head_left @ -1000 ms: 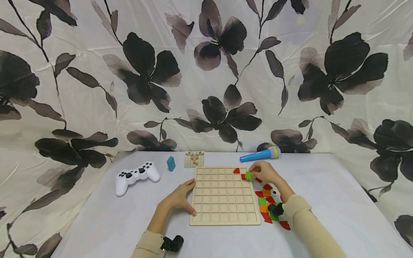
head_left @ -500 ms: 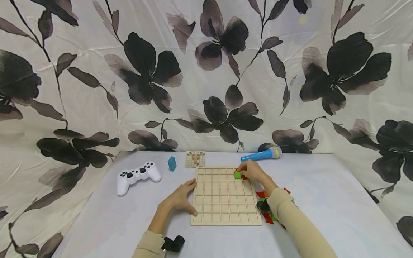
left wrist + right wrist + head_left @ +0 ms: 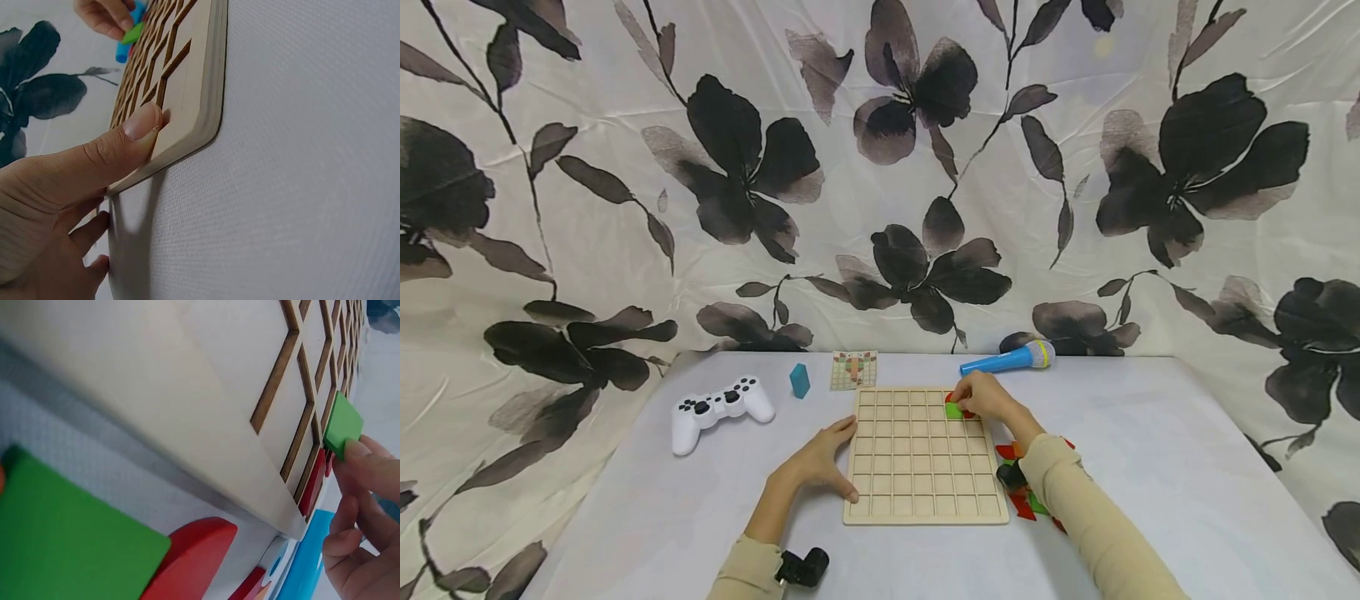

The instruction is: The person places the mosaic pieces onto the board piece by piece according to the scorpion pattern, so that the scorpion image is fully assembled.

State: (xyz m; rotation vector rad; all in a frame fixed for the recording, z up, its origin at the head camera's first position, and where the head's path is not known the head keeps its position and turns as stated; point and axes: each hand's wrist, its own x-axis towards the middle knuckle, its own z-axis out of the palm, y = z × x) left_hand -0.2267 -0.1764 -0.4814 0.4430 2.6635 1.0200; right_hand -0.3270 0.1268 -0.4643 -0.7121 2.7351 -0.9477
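Observation:
A pale wooden grid board (image 3: 922,467) lies flat on the table. My left hand (image 3: 822,458) rests spread along its left edge; in the left wrist view the thumb (image 3: 134,128) presses on the rim near the corner. At the board's far right, my right hand (image 3: 988,397) pinches a green square tile (image 3: 342,425) between thumb and fingers. The tile is tilted over a cell in the right wrist view. Beside it sits a red piece (image 3: 312,487) in a cell, and another red piece (image 3: 950,397) shows behind the fingertips.
Several loose red, orange and green pieces (image 3: 1021,506) lie right of the board, partly under the right forearm. A patterned card (image 3: 853,370), a teal block (image 3: 800,381) and a blue toy microphone (image 3: 1007,360) stand or lie behind. A white game controller (image 3: 722,412) is at left.
My right hand has carried the green tile leftward over the board, past the red piece, and lowered it slightly at the cell. The left hand keeps its place at the board's edge.

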